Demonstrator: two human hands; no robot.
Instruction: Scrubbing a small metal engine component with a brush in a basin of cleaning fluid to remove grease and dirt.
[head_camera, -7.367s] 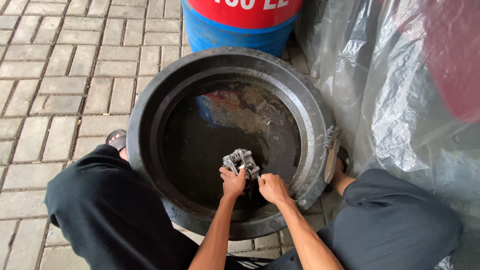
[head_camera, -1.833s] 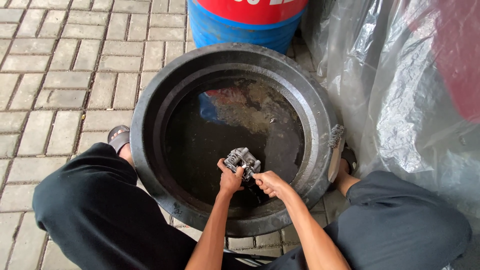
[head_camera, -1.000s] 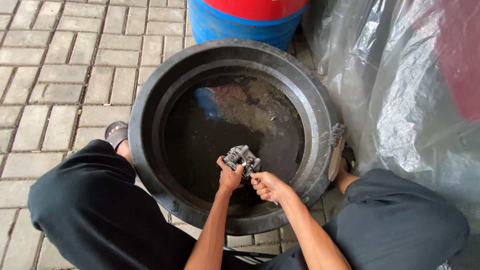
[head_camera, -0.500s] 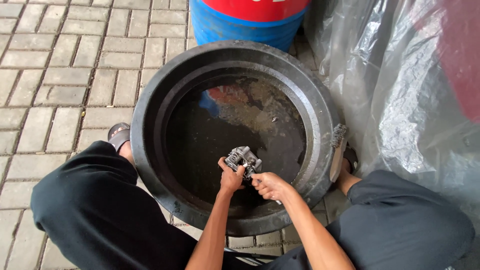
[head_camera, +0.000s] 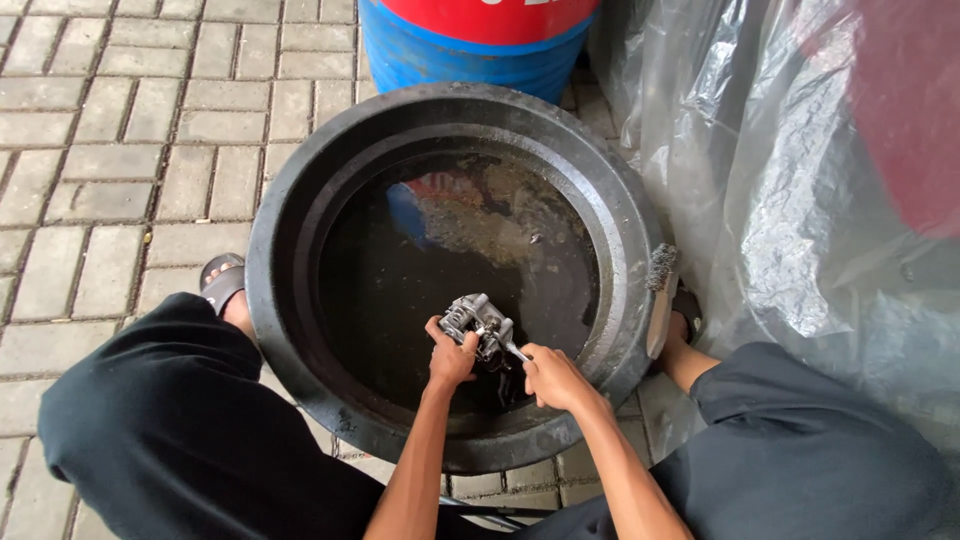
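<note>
Over the dark liquid in the black basin, the left hand clenches a grey metal part, likely heavy, rigid and slippery, best gripped by its body, while the right hand grips a thin tool against it

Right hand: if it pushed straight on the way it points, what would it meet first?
The right hand points up and left with a thin tool. First in that line is the grey metal part held by the left hand; the tool tip seems already against it, though depth is unclear.
</note>
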